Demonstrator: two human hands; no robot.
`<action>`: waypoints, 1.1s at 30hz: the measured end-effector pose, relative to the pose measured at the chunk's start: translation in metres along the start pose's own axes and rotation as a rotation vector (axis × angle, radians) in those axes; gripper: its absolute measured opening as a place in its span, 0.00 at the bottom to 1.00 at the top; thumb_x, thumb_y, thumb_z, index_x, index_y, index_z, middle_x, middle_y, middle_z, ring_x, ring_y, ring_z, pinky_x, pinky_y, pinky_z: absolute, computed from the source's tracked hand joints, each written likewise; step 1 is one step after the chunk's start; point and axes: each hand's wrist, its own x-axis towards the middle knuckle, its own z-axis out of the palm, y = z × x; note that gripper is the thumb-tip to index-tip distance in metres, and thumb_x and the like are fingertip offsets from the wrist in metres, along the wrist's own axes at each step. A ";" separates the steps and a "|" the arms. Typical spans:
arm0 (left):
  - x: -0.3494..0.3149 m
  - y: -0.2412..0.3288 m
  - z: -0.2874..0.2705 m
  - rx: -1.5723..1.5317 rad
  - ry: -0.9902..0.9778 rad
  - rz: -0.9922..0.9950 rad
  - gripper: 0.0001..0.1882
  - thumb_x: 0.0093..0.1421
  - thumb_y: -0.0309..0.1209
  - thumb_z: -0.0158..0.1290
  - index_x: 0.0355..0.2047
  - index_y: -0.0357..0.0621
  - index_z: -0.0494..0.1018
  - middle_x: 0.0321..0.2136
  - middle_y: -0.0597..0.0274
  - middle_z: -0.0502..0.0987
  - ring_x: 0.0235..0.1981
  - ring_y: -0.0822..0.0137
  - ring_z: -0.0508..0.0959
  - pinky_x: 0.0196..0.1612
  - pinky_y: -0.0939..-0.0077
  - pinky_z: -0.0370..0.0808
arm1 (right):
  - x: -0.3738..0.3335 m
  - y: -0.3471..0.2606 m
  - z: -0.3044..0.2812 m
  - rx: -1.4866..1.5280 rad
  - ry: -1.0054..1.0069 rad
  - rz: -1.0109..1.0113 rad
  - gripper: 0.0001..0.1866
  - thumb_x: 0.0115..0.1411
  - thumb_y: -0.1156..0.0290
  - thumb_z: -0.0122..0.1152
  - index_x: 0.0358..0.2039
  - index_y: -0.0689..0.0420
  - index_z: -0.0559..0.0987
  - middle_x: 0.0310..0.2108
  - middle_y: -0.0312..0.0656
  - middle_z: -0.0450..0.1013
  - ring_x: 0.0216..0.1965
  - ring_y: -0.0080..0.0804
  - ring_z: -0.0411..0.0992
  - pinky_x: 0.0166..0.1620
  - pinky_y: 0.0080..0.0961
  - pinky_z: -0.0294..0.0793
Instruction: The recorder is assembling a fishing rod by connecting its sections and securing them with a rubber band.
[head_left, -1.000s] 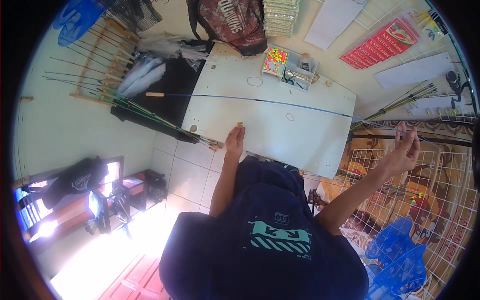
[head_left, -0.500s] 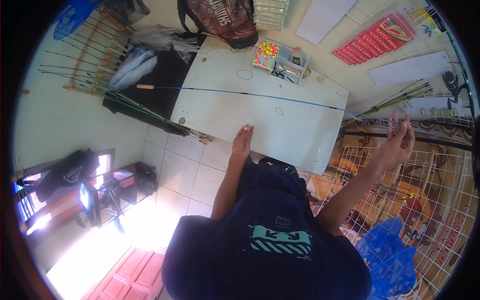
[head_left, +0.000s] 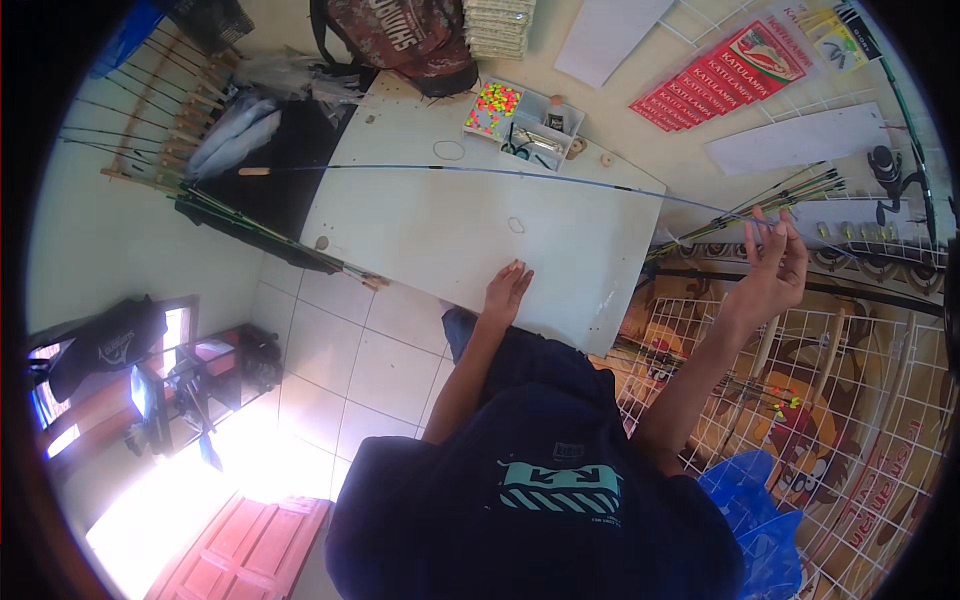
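A slim blue fishing rod [head_left: 540,178] with a cork-coloured butt lies across the white table, its handle end past the left edge. Out beyond the table's right edge, my right hand [head_left: 772,268] is raised and pinches the rod's thin end between thumb and fingers. My left hand [head_left: 506,294] hovers over the table's near edge, fingers pointing forward and fingertips drawn together. Whatever sits between those fingertips is too small to make out. Just ahead of it, a small loop of thin line [head_left: 517,225] rests on the tabletop [head_left: 400,225].
A divided box [head_left: 520,125] with bright beads and small tools stands at the table's back, near a patterned backpack [head_left: 400,45]. Bundled rods [head_left: 280,238] lean at the left edge, more rods [head_left: 770,205] at the right. A white wire grid [head_left: 720,375] borders my right side.
The view has shifted, so the table sits further left in the picture. My left hand has moved right along the near edge; my right hand keeps its pinch on the rod's thin end.
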 end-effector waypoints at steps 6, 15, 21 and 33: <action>0.001 -0.029 0.038 0.455 0.003 -0.160 0.24 0.56 0.27 0.60 0.51 0.32 0.66 0.44 0.53 0.75 0.43 0.64 0.78 0.50 0.70 0.77 | 0.010 0.010 -0.007 0.047 0.013 0.002 0.08 0.61 0.77 0.58 0.36 0.70 0.73 0.48 0.57 0.70 0.42 0.52 0.77 0.42 0.40 0.84; 0.028 0.065 0.004 1.594 0.481 0.777 0.18 0.47 0.30 0.64 0.39 0.45 0.73 0.34 0.53 0.74 0.40 0.54 0.77 0.44 0.60 0.74 | 0.012 0.007 0.000 0.127 -0.026 0.049 0.09 0.63 0.76 0.56 0.40 0.68 0.73 0.49 0.56 0.69 0.42 0.50 0.77 0.41 0.37 0.85; 0.023 0.153 0.017 1.778 0.728 0.553 0.27 0.46 0.37 0.66 0.45 0.44 0.69 0.42 0.43 0.72 0.45 0.46 0.74 0.47 0.53 0.73 | 0.009 0.004 0.007 0.141 0.002 0.043 0.08 0.62 0.77 0.56 0.39 0.69 0.73 0.52 0.57 0.68 0.43 0.48 0.77 0.40 0.35 0.85; 0.024 0.230 0.018 2.021 0.651 0.676 0.28 0.53 0.30 0.57 0.56 0.44 0.65 0.48 0.45 0.70 0.52 0.49 0.70 0.53 0.57 0.69 | -0.023 0.034 -0.006 -0.009 0.127 0.089 0.05 0.63 0.78 0.55 0.37 0.67 0.73 0.56 0.51 0.65 0.44 0.37 0.77 0.40 0.30 0.84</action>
